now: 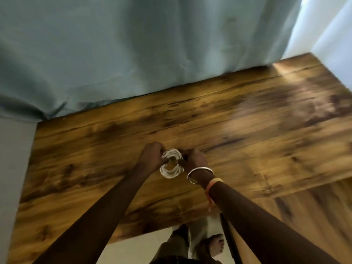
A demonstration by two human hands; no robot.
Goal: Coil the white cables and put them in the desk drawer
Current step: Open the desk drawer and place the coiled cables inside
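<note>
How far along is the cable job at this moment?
Done: one white cable is wound into a tight coil. In hand: the left hand and right hand both grip that coil above the desk. Left: stowing it; no open drawer or other cable shows here.

the desk [247, 121] fills the middle of the view, its far edge running along a curtain [133, 44] that hangs behind it. a wall [13, 159] stands at the desk's left side, and another wall [333, 35] lies beyond its far right corner. above the near middle of the desk, the left hand [150, 157] and the right hand [196, 159] meet on either side of a coiled cable [171, 168], held between them. bangles [200, 175] sit on the right wrist. below the desk's near edge, a bare foot [215, 244] rests on the floor [133, 244].
</note>
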